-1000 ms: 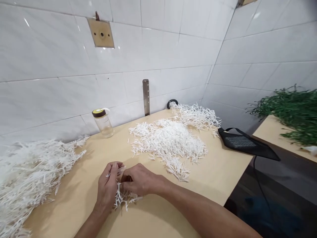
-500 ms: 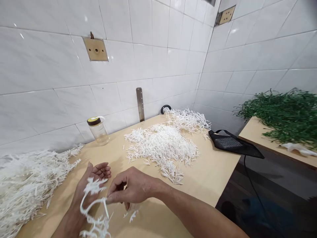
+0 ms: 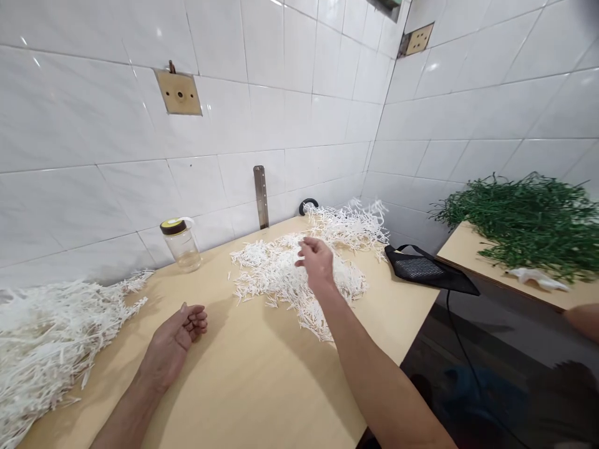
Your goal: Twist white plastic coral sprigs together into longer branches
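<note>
My right hand [image 3: 317, 257] is over the pile of short white plastic sprigs [image 3: 281, 274] in the middle of the table, its fingers bent and apart with nothing visible in them. Beyond it, against the wall, lies a looser heap of branching white plastic stems [image 3: 346, 226]; its upper right part is blurred. My left hand [image 3: 180, 333] rests palm up near the table's left side, empty, with fingers loosely curled and the thumb apart. To its left spreads a large heap of white plastic stems [image 3: 51, 343].
A clear bottle [image 3: 182, 244] with a dark lid stands by the wall. A metal strip [image 3: 261, 196] leans there, near a black ring [image 3: 309, 204]. A black mesh bag [image 3: 423, 269] lies at the right edge. Green plastic stems [image 3: 528, 218] cover another table. Bare skin [image 3: 583, 321] shows far right.
The branching white stem has left my right hand, which has moved from beside my left hand up and forward over the middle pile. My left hand stays almost in place.
</note>
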The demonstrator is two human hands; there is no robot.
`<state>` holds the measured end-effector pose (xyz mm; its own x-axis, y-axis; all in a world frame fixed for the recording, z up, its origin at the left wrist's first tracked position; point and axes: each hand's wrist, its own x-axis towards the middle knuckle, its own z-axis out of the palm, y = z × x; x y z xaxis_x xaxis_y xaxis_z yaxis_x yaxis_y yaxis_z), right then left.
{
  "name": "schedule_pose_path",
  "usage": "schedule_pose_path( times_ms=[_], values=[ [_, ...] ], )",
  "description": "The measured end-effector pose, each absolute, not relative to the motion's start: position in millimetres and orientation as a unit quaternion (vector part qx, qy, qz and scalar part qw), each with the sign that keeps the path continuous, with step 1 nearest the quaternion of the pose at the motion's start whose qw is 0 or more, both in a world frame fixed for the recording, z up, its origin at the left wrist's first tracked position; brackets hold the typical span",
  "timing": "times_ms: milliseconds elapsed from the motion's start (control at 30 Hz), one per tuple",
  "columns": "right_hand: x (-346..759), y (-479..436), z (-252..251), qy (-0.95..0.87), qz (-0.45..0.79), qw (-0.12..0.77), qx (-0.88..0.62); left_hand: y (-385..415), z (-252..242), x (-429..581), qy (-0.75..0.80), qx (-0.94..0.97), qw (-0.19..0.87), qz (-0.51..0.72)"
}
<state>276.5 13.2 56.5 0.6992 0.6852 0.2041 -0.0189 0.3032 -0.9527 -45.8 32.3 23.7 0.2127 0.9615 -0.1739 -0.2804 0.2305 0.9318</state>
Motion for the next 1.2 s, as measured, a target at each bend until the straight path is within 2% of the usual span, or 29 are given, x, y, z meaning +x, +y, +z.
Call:
schedule_pose_path(
  times_ms=[167,300,433,600,767,867,1000,1200],
  values=[
    [202,19,31,-0.448,0.249,0.662,-0.547,24,20,-37,0.444,0.488,0.579,0.479],
    [168,6,12,-0.553,0.259,0.603,-0.514,5,13,-23,0.479,0.642,0.401,0.446],
    [156,1,-7,-0.644,0.21,0.524,-0.516,3,4,-21,0.48,0.725,0.252,0.425],
    [149,2,-23,-0.674,0.218,0.44,-0.552,18,8,-45,0.554,0.72,0.058,0.414],
    [149,0,-25,-0.673,0.219,0.412,-0.574,33,20,-81,0.609,0.698,-0.08,0.367],
    [149,1,-24,-0.68,0.214,0.399,-0.577,39,23,-100,0.659,0.69,-0.111,0.278],
    [149,1,-25,-0.689,0.216,0.385,-0.575,42,23,-112,0.708,0.681,-0.09,0.164],
    [150,2,-28,-0.695,0.219,0.371,-0.575,41,28,-113,0.726,0.669,-0.084,0.134]
  ],
)
